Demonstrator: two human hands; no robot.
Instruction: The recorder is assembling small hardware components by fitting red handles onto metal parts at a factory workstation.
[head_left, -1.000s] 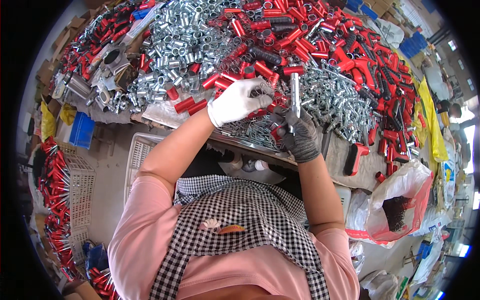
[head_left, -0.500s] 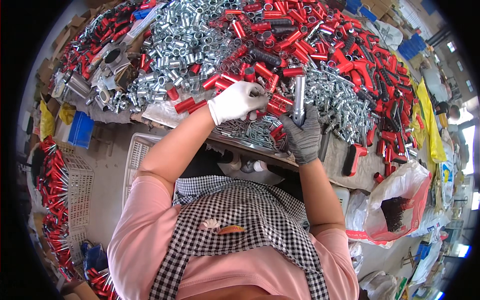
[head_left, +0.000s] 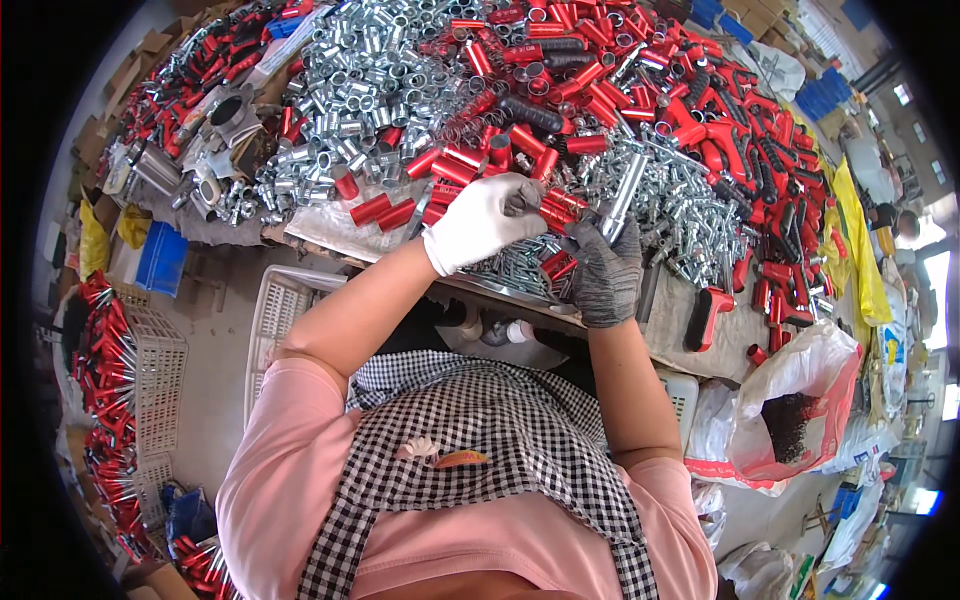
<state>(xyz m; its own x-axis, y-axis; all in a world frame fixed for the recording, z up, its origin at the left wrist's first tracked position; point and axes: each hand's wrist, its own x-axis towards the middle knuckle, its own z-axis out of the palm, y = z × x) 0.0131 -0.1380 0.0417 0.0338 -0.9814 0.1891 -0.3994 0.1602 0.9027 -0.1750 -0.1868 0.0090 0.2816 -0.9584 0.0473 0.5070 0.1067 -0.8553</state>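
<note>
My right hand point(head_left: 606, 275), in a grey glove, is closed around the lower end of a shiny metal tube point(head_left: 628, 185). The tube points away from me and leans to the right. My left hand point(head_left: 485, 225), in a white glove with dark fingertips, is just to the left with its fingers bent together. Whatever those fingers pinch is too small or hidden to make out. Red cylindrical sleeves point(head_left: 562, 207) lie right beside its fingertips. Below the two hands, a heap of thin screws point(head_left: 510, 268) shows near the table's front edge.
Silver metal collars point(head_left: 370, 90) are piled at the far left-centre, small metal fittings point(head_left: 665, 190) to the right. Red handles point(head_left: 735, 145) fill the right side. An open white sack point(head_left: 790, 410) stands at the lower right. Plastic crates point(head_left: 160, 380) are at the left.
The metal tube has swung from nearly upright to leaning right, turning with my right hand. My left hand has shifted slightly right and nearer to me.
</note>
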